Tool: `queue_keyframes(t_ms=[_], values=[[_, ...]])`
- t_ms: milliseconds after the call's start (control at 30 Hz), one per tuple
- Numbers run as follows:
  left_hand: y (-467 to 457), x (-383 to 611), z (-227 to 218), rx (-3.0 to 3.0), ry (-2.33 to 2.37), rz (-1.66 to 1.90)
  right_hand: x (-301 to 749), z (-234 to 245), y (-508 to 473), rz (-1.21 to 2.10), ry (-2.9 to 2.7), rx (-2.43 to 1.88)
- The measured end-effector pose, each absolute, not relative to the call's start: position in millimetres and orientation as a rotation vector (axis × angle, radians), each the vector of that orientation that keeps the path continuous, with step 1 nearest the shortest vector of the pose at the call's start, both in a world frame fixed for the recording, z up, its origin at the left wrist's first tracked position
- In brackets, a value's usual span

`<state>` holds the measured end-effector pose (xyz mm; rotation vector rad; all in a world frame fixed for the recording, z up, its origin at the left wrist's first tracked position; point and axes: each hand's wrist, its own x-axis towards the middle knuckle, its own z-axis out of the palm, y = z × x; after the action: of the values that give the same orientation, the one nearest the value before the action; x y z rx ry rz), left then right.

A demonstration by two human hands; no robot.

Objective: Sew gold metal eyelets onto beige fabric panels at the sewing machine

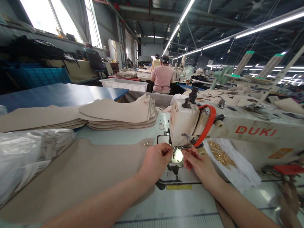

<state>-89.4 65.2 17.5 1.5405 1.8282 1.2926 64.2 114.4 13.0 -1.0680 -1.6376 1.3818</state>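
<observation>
Both of my hands are at the needle area of a white sewing machine (187, 122) marked DUKI. My left hand (155, 160) has its fingers pinched together just left of the needle, under the machine head. My right hand (198, 163) is pinched too, just right of the needle. What the fingertips hold is too small to make out. A lit patch of the machine bed (177, 156) shows between the two hands. A large beige fabric piece (78, 174) lies flat under my left forearm.
Stacks of beige cut pieces (118, 114) sit behind the machine bed. A clear plastic bag (26, 155) lies at the left. Small gold metal parts (220, 155) rest on white cloth at the right. A person in a pink shirt (162, 79) works ahead.
</observation>
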Motion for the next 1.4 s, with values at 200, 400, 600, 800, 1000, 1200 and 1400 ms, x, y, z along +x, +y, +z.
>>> queue_keyframes(t_ms=[200, 400, 600, 800, 1000, 1200, 1400], values=[[65.2, -88.1, 20.9, 1.557, 1.843, 1.284, 63.3, 18.1, 114.4, 1.374, -1.637, -1.073], [69.9, -87.8, 17.4, 1.593, 1.811, 1.258, 58.8, 16.2, 115.6, 1.348, -1.655, -1.099], [71.0, -86.2, 16.9, 1.609, 1.822, 1.239, 53.2, 8.8, 118.0, 1.324, -1.633, -1.110], [69.6, -83.3, 21.1, 1.575, 1.850, 1.270, 52.2, 3.9, 119.6, 1.283, -1.613, -1.121], [69.1, -82.8, 20.8, 1.440, 1.756, 1.338, 51.2, 4.1, 117.6, 1.209, -1.624, -1.124], [66.9, -80.0, 13.2, 1.082, 1.496, 1.442, 68.3, 19.2, 97.3, 0.886, -1.859, -1.002], [64.1, -79.2, 19.2, 0.786, 1.321, 1.458, 69.2, 34.2, 79.0, 0.722, -2.047, -0.796]])
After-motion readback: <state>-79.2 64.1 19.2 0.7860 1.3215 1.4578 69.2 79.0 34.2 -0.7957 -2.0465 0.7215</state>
